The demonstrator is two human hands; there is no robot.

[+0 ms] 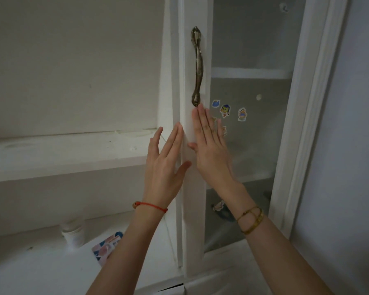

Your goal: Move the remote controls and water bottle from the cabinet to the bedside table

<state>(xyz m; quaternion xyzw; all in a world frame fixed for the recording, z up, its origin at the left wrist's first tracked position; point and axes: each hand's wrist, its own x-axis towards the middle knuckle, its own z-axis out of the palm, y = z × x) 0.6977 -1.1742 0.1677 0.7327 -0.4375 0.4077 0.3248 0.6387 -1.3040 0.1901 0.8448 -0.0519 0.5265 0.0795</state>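
A white cabinet door (192,188) with a frosted glass pane and a bronze handle (197,67) fills the middle of the view. My right hand (211,145) lies flat on the door's white frame just below the handle, fingers spread. My left hand (166,165) is open beside the door's left edge, thumb touching the frame. Neither hand holds anything. No remote control or water bottle is in view.
Left of the door are open white shelves (62,152). A small white jar (73,233) and a patterned card (108,244) sit on the lower surface. Stickers (225,110) dot the glass pane. A white wall (349,145) is at the right.
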